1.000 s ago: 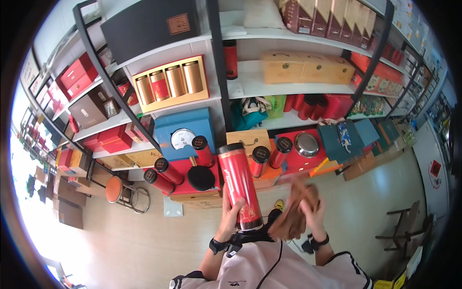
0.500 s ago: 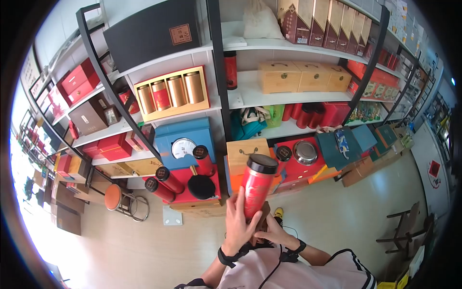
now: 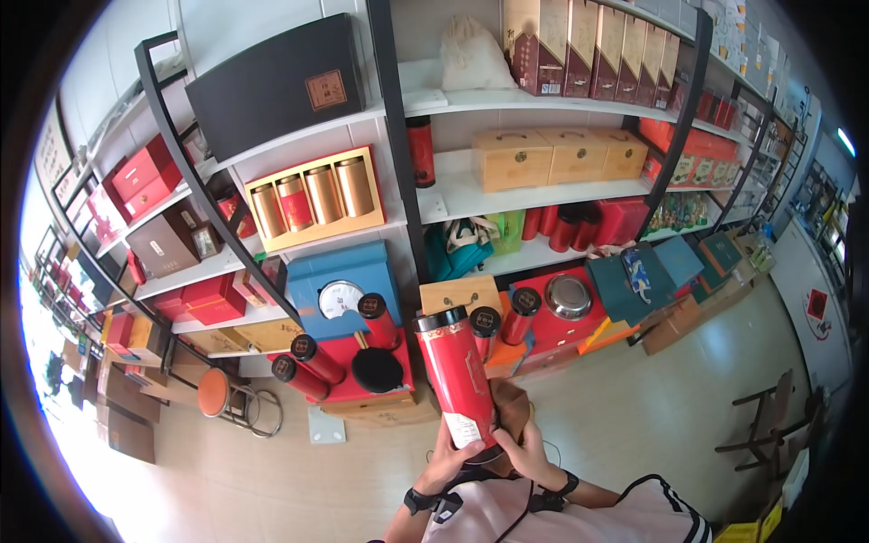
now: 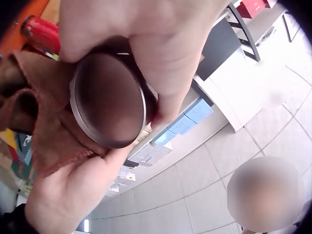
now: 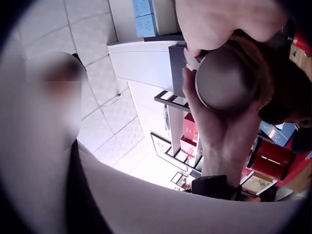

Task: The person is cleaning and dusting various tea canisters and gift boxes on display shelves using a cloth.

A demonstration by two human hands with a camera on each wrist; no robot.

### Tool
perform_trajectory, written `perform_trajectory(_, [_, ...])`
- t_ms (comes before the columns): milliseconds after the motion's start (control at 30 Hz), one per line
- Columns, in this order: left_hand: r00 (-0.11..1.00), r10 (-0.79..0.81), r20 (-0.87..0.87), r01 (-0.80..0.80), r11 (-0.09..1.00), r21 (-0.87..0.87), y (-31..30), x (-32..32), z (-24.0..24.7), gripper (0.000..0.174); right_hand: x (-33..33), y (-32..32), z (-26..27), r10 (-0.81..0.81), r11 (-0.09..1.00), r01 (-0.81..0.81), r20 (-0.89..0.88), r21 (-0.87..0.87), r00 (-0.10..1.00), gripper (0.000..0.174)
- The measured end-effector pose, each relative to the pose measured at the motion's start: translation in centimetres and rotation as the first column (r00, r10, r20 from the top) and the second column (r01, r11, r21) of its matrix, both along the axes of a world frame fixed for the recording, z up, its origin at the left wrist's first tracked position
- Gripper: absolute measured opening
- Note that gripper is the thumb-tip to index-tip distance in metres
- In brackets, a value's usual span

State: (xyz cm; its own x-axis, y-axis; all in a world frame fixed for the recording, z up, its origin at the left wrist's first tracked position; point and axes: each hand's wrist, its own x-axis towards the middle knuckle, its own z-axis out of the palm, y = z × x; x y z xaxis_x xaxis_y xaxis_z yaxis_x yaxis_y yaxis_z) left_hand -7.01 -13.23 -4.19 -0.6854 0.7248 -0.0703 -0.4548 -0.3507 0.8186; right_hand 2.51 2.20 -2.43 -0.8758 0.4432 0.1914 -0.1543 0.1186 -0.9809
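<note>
A pale-walled room: open shelving with white boards and black posts [image 3: 398, 136] rises from a smooth, light floor [image 3: 615, 425]. An orange-seated stool [image 3: 214, 390] stands left, a dark chair [image 3: 784, 395] right. Bright glare whitens the far left; the ceiling [image 4: 202, 170] is panelled.

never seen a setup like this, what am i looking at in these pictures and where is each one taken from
There's no machine here: a person works with two bare hands. The wide picture comes from a camera on the head, looking forward and down. There, the left hand holds a red canister, and the right hand holds a brown cloth against it. The other two pictures, from the wrists, show the canister's round end up close. On the red surface ahead stand three more canisters beside a round black object.
</note>
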Motion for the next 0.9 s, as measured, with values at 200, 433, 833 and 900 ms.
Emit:
perform_trajectory(200, [0.972, -0.194, -0.131, 0.175, 0.974, -0.145, 0.0, 2.1, 0.8, 0.091, -3.5, 4.9, 8.3, 0.058, 0.902, 0.045, -0.223, 0.43, 0.973, 0.05])
perform_trajectory(433, [0.934, -0.086, -0.347, 0.022, 0.983, -0.184, 0.9, 1.7, 0.4, 0.092, -4.5, 4.5, 6.9, 0.138, 0.93, -0.052, -0.216, 0.364, 0.966, 0.056])
perform_trajectory(833, [0.794, 0.119, -0.596, -0.317, 0.918, -0.24, 1.0, -1.9, 4.7, 0.092, -6.0, 2.4, 1.8, 0.271, 0.697, 0.098, -0.388, 0.71, 0.881, 0.059])
perform_trajectory(900, [0.735, -0.029, -0.678, -0.342, 0.847, -0.407, 0.9, -1.0, 6.7, 0.1, -8.6, 3.7, 5.2, 0.151, 0.702, 0.255, -0.49, 0.665, 0.859, 0.047])
